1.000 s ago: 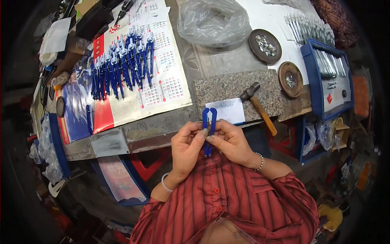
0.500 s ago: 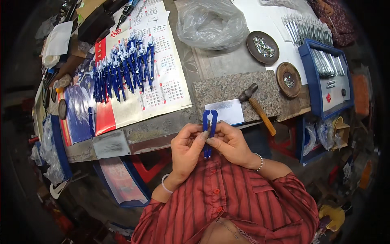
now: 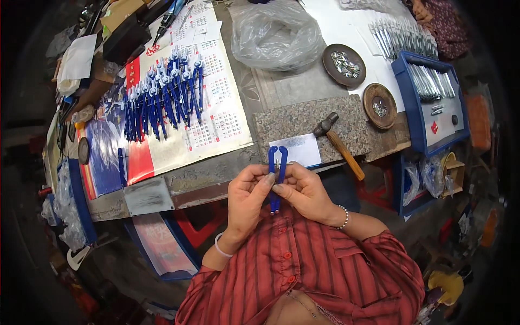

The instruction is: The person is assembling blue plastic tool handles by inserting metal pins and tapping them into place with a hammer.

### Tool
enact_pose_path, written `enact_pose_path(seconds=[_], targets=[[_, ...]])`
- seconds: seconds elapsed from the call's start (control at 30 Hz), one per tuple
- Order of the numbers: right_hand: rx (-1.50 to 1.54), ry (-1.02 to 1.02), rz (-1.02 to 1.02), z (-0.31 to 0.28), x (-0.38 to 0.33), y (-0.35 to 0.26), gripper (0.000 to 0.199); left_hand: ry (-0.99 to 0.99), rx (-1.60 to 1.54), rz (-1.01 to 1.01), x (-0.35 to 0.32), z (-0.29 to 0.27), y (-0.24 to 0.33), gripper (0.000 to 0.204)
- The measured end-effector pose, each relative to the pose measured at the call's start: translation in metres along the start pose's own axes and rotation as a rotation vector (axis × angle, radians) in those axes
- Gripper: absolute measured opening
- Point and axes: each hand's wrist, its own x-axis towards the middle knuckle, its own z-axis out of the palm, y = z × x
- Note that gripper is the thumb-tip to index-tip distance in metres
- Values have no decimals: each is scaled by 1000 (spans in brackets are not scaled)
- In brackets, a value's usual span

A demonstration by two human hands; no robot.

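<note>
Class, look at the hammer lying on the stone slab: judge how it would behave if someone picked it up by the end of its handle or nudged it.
The hammer would probably feel head-heavy, since its dark metal head sits at one end of a slim wooden handle. It looks stiff, unlikely to bend. Nudged, it would likely pivot rather than roll, and its handle end overhangs the granite slab, so it might tip off.

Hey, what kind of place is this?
Probably a small hand-assembly workbench: rows of blue clippers laid out, a hammer on a stone slab, and a blue tray of metal blades.
</note>
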Motion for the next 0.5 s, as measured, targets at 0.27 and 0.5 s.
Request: enact_pose_path(seconds=[0.27,0.5], targets=[[-1,5,-11,3,1,-4,24,-31,41,-6,2,0,7,15],[-108,24,-46,1,1,-3,18,-49,139,9,2,1,12,18]])
